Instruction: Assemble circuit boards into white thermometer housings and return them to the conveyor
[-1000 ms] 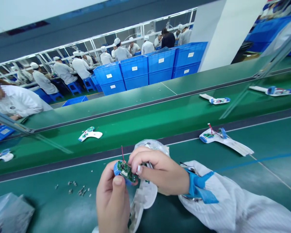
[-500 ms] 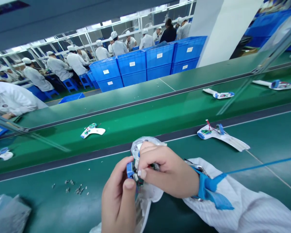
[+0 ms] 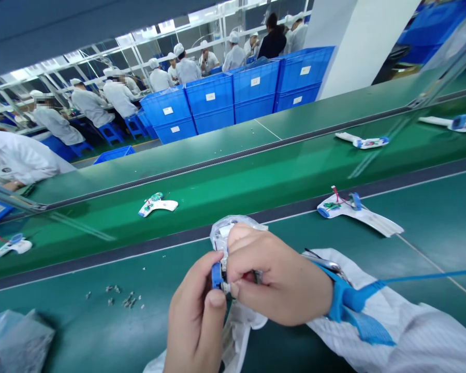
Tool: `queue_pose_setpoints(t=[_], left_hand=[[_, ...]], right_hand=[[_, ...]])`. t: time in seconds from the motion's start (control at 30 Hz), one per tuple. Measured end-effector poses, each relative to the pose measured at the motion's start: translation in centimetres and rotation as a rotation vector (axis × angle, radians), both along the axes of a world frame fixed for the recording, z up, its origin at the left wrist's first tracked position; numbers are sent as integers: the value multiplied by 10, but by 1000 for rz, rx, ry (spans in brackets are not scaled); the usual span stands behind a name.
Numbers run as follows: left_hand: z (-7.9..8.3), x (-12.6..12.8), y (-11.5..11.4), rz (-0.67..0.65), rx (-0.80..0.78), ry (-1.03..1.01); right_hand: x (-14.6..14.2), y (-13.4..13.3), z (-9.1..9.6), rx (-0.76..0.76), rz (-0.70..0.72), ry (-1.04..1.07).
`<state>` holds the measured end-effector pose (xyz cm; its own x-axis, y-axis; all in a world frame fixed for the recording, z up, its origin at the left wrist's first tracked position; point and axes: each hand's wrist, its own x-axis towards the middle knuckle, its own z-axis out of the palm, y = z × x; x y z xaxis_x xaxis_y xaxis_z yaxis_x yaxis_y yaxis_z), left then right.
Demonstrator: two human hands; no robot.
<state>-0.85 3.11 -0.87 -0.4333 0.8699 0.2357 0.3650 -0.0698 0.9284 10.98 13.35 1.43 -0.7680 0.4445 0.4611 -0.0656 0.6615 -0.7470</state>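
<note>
My left hand is closed, gripping a small blue plastic part between thumb and fingers. My right hand is closed in a pinch against its right side, at a small pale piece that looks like a connector; the fingers cover most of it. Under both hands is a white gun-shaped housing, its handle pointing towards me. Beyond the fingers, clear plastic bag film shows. A blue wrist strap with a cord runs round my right wrist.
Another white housing with wires lies on the bench at right. A green conveyor carries several similar housings. Small metal parts and a plastic bag lie at left. Blue bins and co-workers in white are beyond.
Both hands and the blue part have shifted slightly right in view, still held together. The housings on the conveyor have moved to the right.
</note>
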Motion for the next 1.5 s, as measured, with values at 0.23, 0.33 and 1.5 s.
queue_pose_setpoints(t=[0.23, 0.33, 1.5], left_hand=[[-7, 13, -5, 46, -92, 163], [-9, 15, -3, 148, -220, 341], [4, -12, 8, -325, -659, 638]], right_hand=[[1, -2, -1, -134, -25, -42], [-4, -3, -3, -280, -132, -58], [-60, 169, -103, 24, -721, -555]])
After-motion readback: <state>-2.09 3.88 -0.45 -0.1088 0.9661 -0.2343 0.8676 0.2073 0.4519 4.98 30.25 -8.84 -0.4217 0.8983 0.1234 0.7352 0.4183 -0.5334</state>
